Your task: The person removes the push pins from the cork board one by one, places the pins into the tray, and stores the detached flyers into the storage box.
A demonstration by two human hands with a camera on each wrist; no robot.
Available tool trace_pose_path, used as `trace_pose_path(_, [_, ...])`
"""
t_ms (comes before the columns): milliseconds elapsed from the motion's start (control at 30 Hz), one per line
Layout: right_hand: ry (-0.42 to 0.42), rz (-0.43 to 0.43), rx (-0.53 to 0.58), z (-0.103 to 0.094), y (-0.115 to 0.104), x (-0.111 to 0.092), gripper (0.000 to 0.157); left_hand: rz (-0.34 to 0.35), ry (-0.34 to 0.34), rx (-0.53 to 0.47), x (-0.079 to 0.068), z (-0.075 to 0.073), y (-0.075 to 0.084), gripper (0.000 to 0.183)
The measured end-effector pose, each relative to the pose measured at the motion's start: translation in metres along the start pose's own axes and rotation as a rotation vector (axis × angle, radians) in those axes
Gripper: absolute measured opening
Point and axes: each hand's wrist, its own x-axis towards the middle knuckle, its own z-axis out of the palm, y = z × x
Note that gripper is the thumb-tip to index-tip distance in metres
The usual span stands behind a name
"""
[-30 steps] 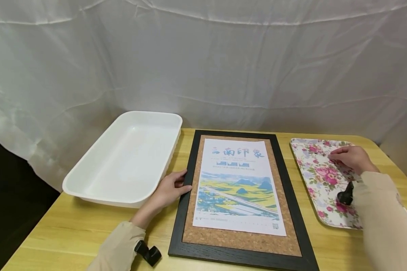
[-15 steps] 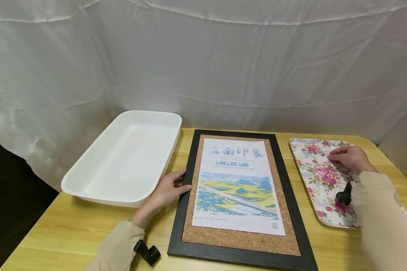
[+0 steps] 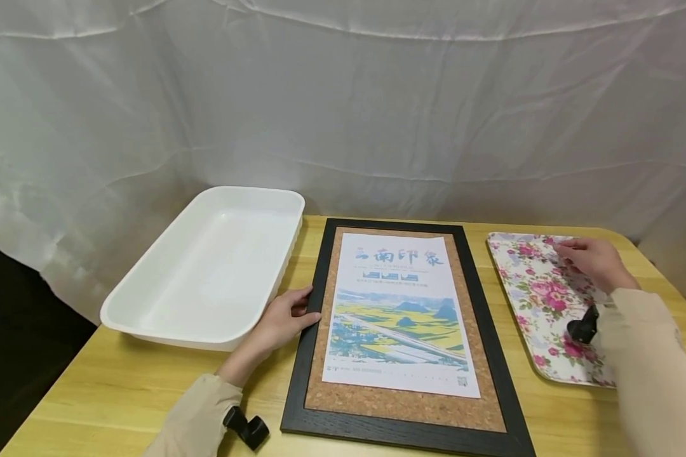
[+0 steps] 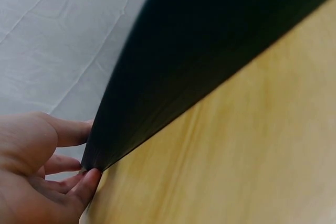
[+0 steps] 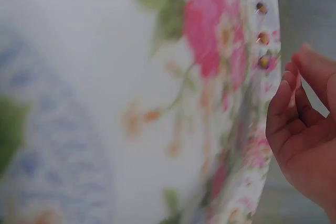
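Note:
A black-framed cork board (image 3: 406, 416) lies flat on the table, with a printed landscape poster (image 3: 397, 317) on its cork. My left hand (image 3: 282, 320) holds the board's left edge, thumb and fingertips against the black frame (image 4: 157, 77). Over the upper part of a flowered tray (image 3: 540, 330) is my right hand (image 3: 594, 260), its thumb and fingertips brought together. In the right wrist view, several small round gold-coloured tacks (image 5: 263, 38) line the tray's border beside that hand (image 5: 304, 140). I cannot tell if a tack is between its fingertips.
A large white plastic tub (image 3: 206, 273) stands at the left, its near right corner close over the left wrist. Pale cloth (image 3: 343, 114) hangs behind the table (image 3: 108, 387). Each sleeve carries a black wrist-camera mount (image 3: 246, 428).
My right hand has lifted slightly and shifted toward the tray's far edge. The left hand keeps its place on the board's edge. The whole view has drifted a little.

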Motion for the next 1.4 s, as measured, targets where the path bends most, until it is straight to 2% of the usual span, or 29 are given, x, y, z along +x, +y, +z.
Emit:
trace_pose_path(133, [-0.008,-0.039,-0.004,0.002,-0.018,0.001,0.066,-0.024,-0.005,-0.003,-0.002,-0.001,0.002,0.061])
trace_pose_path(333, [-0.009,-0.147,-0.010,0.011,-0.038,0.007,0.059,-0.030,-0.047,-0.004,-0.006,-0.002,0.011,0.061])
trace_pose_path(433, [-0.014,-0.184,-0.012,0.018,-0.045,0.009,0.054,-0.031,-0.062,0.038,-0.010,0.000,0.018,0.060])
trace_pose_path(600, [-0.009,-0.267,-0.035,0.035,-0.051,0.009,0.054,0.035,-0.059,0.141,-0.017,0.004,0.031,0.058])
trace_pose_path(733, [-0.022,-0.298,-0.018,0.051,-0.066,0.003,0.047,0.076,-0.067,0.152,-0.023,0.005,0.038,0.057])
trace_pose_path(900, [-0.120,-0.326,0.002,0.058,-0.101,-0.019,0.042,0.012,-0.133,0.017,-0.027,0.007,0.046,0.058])
trace_pose_path(1000, [-0.171,-0.326,-0.048,0.067,-0.115,-0.021,0.039,-0.040,-0.182,-0.080,-0.028,0.005,0.050,0.059])
trace_pose_path(1067, [-0.201,-0.324,-0.069,0.073,-0.123,-0.022,0.035,-0.051,-0.203,-0.105,-0.027,0.004,0.052,0.059])
trace_pose_path(1233, [-0.263,-0.317,-0.059,0.088,-0.133,-0.023,0.032,-0.094,-0.272,-0.157,-0.028,0.003,0.054,0.061])
trace_pose_path(1400, [-0.287,-0.295,-0.037,0.098,-0.138,-0.024,0.032,-0.116,-0.316,-0.264,-0.026,0.005,0.054,0.064])
